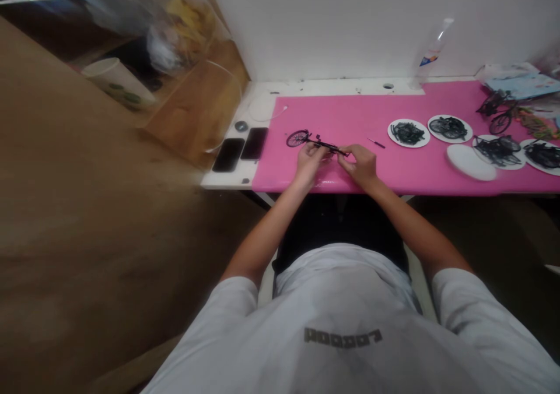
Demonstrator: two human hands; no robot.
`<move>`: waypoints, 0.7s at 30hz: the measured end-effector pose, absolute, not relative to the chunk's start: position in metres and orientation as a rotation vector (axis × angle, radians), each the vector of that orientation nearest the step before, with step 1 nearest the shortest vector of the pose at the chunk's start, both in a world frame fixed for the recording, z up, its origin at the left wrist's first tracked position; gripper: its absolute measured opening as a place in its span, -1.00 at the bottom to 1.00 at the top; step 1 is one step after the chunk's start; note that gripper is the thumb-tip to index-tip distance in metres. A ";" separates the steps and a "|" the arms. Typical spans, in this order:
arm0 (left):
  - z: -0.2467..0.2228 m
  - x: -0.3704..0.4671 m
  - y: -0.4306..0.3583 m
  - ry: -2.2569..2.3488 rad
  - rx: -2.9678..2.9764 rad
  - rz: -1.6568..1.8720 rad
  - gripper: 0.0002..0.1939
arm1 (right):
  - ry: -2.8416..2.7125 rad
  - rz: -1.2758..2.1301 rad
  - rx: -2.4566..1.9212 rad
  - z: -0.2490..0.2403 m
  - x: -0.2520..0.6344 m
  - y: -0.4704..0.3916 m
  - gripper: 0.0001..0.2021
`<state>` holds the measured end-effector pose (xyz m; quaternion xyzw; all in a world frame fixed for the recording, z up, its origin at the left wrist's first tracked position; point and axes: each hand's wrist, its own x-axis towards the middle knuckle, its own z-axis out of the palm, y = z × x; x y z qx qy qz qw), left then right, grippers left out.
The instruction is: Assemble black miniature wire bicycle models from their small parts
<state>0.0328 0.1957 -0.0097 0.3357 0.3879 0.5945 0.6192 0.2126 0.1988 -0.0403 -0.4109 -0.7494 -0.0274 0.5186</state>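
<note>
Between my two hands is a small black model bicycle (322, 144), partly built, with one spoked wheel (297, 138) showing at its left end. My left hand (310, 161) is closed around the middle of its frame. At the right end, the fingertips of my right hand (361, 164) pinch the bicycle frame; whether they also hold a small part cannot be made out. To the right of my hands a small dark screwdriver (377, 143) lies on the pink table cover (341, 111).
White plates hold black bicycle parts: one plate (390, 136), another plate (431, 127), and more farther right. A blank white lid or plate (471, 162) overlaps one. An assembled model bicycle (499, 112) stands behind. Two phones (228, 155) lie left; a clear bottle (431, 56) stands by the wall.
</note>
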 end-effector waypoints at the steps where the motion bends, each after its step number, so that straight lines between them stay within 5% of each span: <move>1: -0.010 0.033 0.196 0.891 0.775 1.377 -0.69 | -1.800 -0.061 -0.983 -0.040 0.213 0.199 -0.88; 21: -0.010 0.040 0.198 0.909 0.725 1.386 -0.75 | -1.824 -0.040 -1.009 -0.040 0.216 0.202 -0.81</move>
